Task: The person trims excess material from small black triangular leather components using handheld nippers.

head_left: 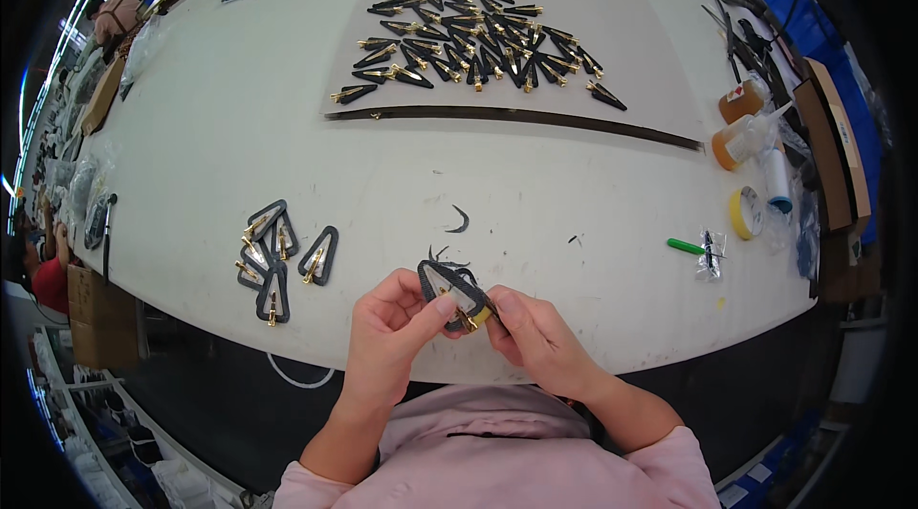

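Observation:
My left hand [390, 322] pinches a triangular hair clip [439, 277] with a dark textured edge, a pale inside and a gold metal clasp, thumb pressed on its face. Close against the clip, my right hand [537, 332] is closed on a slim dark tool with a yellow part [483, 315]; its kind is mostly hidden by the fingers. Dark curved scraps [462, 219] lie just beyond my hands. To the left, several similar triangular clips [273, 295] are clustered on the table, with one clip [318, 254] beside them.
A heap of narrow black and gold clips [469, 31] covers the far table, behind a long dark strip [516, 116]. At right are amber bottles [732, 143], a yellow tape roll [745, 213], a green-handled tool [686, 247] and cardboard [830, 145]. People work at far left.

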